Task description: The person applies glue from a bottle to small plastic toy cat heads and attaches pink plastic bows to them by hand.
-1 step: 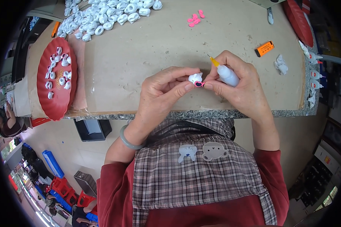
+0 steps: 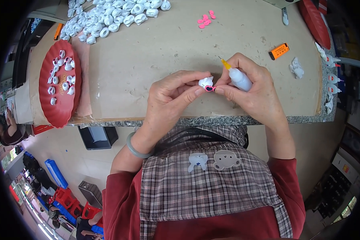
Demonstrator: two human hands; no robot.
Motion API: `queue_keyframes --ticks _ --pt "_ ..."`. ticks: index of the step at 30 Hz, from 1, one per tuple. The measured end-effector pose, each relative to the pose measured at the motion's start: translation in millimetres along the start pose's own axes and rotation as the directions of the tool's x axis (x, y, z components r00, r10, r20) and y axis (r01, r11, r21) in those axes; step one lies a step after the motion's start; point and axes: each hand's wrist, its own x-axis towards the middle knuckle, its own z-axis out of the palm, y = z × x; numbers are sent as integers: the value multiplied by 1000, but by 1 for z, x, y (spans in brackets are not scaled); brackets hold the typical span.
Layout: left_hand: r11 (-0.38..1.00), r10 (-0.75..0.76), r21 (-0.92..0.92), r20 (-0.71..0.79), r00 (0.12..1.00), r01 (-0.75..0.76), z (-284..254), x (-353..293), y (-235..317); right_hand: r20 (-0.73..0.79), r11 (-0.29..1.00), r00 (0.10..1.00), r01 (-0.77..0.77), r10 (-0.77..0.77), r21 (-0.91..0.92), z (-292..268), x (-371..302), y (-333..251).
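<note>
My left hand [image 2: 173, 91] is closed, pinching a small white figurine head [image 2: 205, 81] between thumb and fingers. At its lower front sits a pair of tiny pink sunglasses [image 2: 210, 89] with dark lenses. My right hand [image 2: 250, 90] pinches the right edge of the sunglasses with thumb and forefinger. In the same hand lies a small white squeeze bottle [image 2: 241, 80], its yellow needle tip [image 2: 225, 64] pointing up and left, away from the figurine. Whether the sunglasses are stuck to the figurine or only held against it, I cannot tell.
Several white figurine heads [image 2: 108, 20] lie piled at the far left. A red scalloped tray [image 2: 48, 106] holds figurines with pink parts. Loose pink pieces [image 2: 206, 19], an orange box-like item [image 2: 279, 51], crumpled tissue [image 2: 296, 68] and small bottles [image 2: 333, 78] lie farther off or right.
</note>
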Motion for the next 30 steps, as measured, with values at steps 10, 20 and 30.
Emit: queue_keyframes --ticks 10,20,30 --pt "962 156 230 -26 987 -146 3 2 -9 -121 985 986 98 -115 -141 13 -1 3" --pt "980 133 156 -30 991 -126 1 2 -9 -181 972 966 154 -186 -180 23 -5 9" --pt "908 282 322 7 959 -269 -1 1 -14 -108 968 967 218 -232 -125 18 -1 22"
